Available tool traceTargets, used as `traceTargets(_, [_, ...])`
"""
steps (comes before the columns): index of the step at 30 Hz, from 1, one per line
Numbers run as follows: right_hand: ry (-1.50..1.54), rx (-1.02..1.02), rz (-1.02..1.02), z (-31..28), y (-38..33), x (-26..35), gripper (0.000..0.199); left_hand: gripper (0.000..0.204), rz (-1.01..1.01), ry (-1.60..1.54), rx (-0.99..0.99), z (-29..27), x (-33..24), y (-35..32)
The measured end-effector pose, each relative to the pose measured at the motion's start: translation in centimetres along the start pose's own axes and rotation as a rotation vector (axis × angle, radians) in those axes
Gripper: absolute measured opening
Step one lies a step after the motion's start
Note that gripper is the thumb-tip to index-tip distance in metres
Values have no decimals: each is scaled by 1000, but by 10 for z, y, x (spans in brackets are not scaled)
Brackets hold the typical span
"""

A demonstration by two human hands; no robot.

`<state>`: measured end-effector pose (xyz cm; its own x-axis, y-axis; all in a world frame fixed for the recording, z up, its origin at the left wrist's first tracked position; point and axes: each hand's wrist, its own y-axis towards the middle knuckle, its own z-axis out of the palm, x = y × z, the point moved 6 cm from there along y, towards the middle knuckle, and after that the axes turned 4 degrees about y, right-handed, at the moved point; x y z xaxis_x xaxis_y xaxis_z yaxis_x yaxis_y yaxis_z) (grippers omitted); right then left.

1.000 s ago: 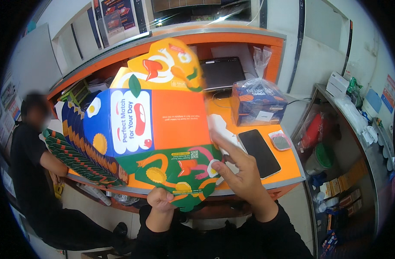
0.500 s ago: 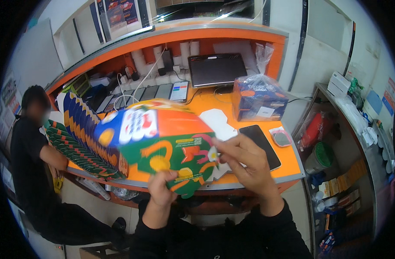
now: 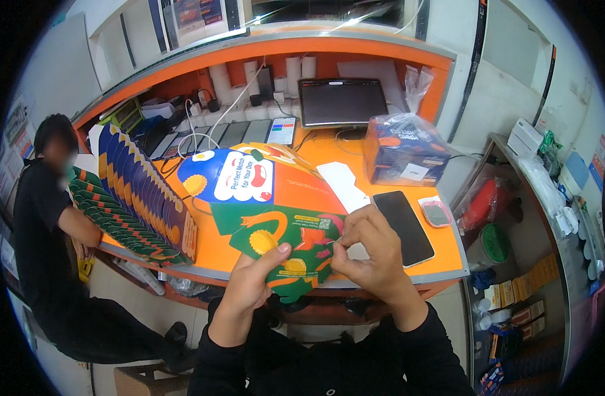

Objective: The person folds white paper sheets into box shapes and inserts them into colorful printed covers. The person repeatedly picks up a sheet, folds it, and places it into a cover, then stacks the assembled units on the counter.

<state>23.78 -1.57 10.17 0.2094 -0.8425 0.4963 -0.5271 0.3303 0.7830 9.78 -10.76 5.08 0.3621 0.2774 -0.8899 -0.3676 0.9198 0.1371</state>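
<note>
A colourful printed cardboard food carton (image 3: pixel 301 190), blue, orange and green, is held partly folded above the front of the orange counter. My left hand (image 3: pixel 245 282) grips its near green panel, thumb on top and the fingers hidden beneath. At the carton's right edge, my right hand (image 3: pixel 375 257) is closed in a pinch on the green panel's border. Left of the carton stands a long row of similar nested cartons (image 3: pixel 141 198). Partly behind my carton lies a white cardboard piece (image 3: pixel 343 184).
A black tablet (image 3: pixel 403 228) and a small pink-rimmed container (image 3: pixel 437 212) lie on the right of the counter (image 3: pixel 203 231). Behind are a monitor (image 3: pixel 342 103), a plastic-wrapped box (image 3: pixel 408 150) and several phones (image 3: pixel 257 134). A person in black (image 3: pixel 51 231) leans at the left.
The carton has shifted slightly right and down and is now sharp rather than blurred. My right fingers have moved down along its edge into a tighter pinch. The view has shifted slightly.
</note>
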Motion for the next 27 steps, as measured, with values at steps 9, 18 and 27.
traceTargets(9, [334, 221, 352, 3, 8, -35, 79, 42, 18, 182, 157, -3, -2, -6])
traceTargets(18, [1196, 329, 655, 29, -81, -69, 50, 53, 141, -423, 346, -47, -17, 30])
traceTargets(27, [889, -90, 528, 32, -33, -24, 27, 124, -29, -231, 373, 20, 17, -7])
